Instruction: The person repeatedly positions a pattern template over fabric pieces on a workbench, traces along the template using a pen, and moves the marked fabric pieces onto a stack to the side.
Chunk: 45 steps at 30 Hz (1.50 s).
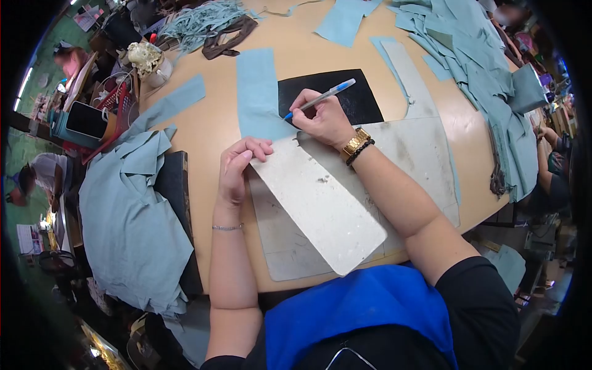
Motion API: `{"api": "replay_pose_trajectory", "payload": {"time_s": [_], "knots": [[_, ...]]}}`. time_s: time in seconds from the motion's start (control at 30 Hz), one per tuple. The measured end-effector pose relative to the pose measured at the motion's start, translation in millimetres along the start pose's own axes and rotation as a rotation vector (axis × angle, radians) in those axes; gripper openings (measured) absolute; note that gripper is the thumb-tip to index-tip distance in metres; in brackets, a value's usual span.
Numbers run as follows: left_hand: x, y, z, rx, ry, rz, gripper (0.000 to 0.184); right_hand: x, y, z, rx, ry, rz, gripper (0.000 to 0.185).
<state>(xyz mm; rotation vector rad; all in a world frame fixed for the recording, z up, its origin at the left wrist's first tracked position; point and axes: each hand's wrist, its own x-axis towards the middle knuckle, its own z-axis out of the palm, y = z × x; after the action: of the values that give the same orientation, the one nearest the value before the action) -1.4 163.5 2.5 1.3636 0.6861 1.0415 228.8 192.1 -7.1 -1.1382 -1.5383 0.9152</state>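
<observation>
Your right hand (327, 123) grips blue-white plastic pen (321, 98); left hand (238, 168) touches white rectangular board (320, 206), pinch unclear — likely light, stiff; take edges.

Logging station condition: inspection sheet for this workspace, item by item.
Surface: tan table, partly covered
Job's things: pen, white board overlapping gray board, blue strip, black sheet
Clutter: scrap heap, right cloth pile, left cloth pile
Left hand: at white board's end, grip unclear
Right hand: holds pen, tip near blue strip's edge
Cables: possible white cord by red basket
Surroundings: people both sides, green floor at left
</observation>
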Motion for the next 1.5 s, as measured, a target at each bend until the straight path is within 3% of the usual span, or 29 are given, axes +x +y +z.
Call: {"api": "replay_pose_trajectory", "payload": {"time_s": [0.27, 0.4, 0.53, 0.63, 0.67, 0.73, 0.9, 1.03, 1.13, 1.17, 1.27, 1.3, 1.4, 1.5], "knots": [[2.9, -19.8, -6.1, -0.073, 0.005, 0.035, 0.028, -0.8, -1.0, -0.1, -0.115, 0.02, -0.139, 0.009], [2.7, -23.1, -5.5, -0.121, 0.061, 0.067, 0.035, -5.9, 1.9, -13.2, 0.26, 0.136, 0.034, 0.016], [-0.8, -15.4, -0.4, -0.042, 0.148, -0.109, 0.045, -56.9, -13.4, -90.4, -0.353, 0.178, -0.049, 0.017], [-9.6, -14.0, -2.8, -0.088, 0.104, -0.12, 0.054, -118.6, -14.8, -158.7, -0.566, 0.366, 0.141, 0.018], [-10.7, -15.8, 2.1, -0.094, 0.117, -0.099, 0.055, -139.0, -22.4, -178.9, -0.869, 0.38, 0.127, 0.02], [-10.6, -23.9, 1.0, -0.044, 0.137, -0.098, 0.056, -178.2, -16.6, -212.5, -0.922, 0.426, 0.295, 0.03], [-8.2, -25.5, -0.5, -0.025, 0.174, -0.231, 0.059, -210.0, -17.8, -236.4, -0.515, 0.501, 0.464, 0.039], [-6.1, -29.4, 11.4, 0.069, 0.186, -0.111, 0.068, -198.9, -47.8, -236.9, -0.217, 0.635, 0.581, 0.043], [-7.4, -29.8, 13.5, 0.219, 0.196, -0.038, 0.07, -207.2, -61.5, -253.1, 0.115, 0.408, 0.633, 0.042], [-6.6, -37.4, 11.9, 0.279, 0.207, -0.009, 0.069, -209.1, -71.7, -251.3, 0.057, 0.343, 0.689, 0.04], [-9.9, -36.1, 12.9, 0.35, 0.199, 0.028, 0.062, -222.6, -80.7, -254.5, -0.249, 0.421, 0.439, 0.039], [-9.5, -32.2, 16.9, 0.356, 0.192, 0.034, 0.059, -225.5, -97.2, -259.1, -0.515, 0.416, 0.286, 0.037], [-5.5, -19.7, 23.5, 0.802, 0.254, 0.324, 0.055, -246.1, -94.1, -299.1, -0.103, 0.602, 0.243, 0.037], [-24.6, -17.5, 26.9, 1.275, 0.438, 0.049, 0.068, -260.5, -102.2, -337.1, 0.117, 0.793, 0.114, 0.038]]}}
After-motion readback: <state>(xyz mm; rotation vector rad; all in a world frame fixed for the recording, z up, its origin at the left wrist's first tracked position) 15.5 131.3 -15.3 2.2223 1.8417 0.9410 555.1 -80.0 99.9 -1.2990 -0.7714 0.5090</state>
